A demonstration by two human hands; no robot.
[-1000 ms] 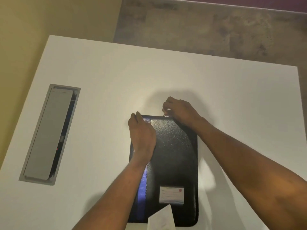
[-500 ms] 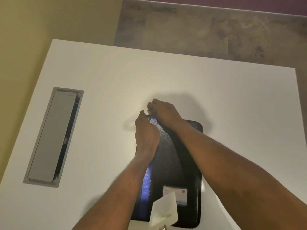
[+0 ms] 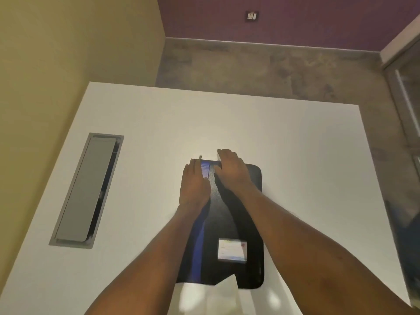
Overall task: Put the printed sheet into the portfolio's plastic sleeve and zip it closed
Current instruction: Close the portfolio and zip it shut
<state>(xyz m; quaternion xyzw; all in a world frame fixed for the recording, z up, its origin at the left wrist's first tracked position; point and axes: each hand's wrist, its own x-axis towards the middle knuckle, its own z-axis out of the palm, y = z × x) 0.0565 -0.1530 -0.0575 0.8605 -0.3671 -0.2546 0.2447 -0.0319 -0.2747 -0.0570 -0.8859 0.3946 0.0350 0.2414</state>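
The black portfolio (image 3: 236,214) lies shut on the white table (image 3: 295,155), with a blue stripe (image 3: 198,242) down its left side and a label card (image 3: 232,250) near its front right. Its metal zipper pull (image 3: 200,157) lies free just past the far left corner. My left hand (image 3: 195,185) rests flat on the far left corner, beside the pull. My right hand (image 3: 231,169) lies on the far edge, fingers reaching over it, holding nothing I can see. The printed sheet is not visible.
A grey cable hatch (image 3: 86,189) is set into the table on the left. A white piece of paper (image 3: 223,292) hangs close to the camera over the portfolio's near edge. Beyond the table's far edge is a grey floor (image 3: 272,71).
My right hand pulled the zipper pull left along the far edge, then let it go and moved back to the right. The camera tilted up.
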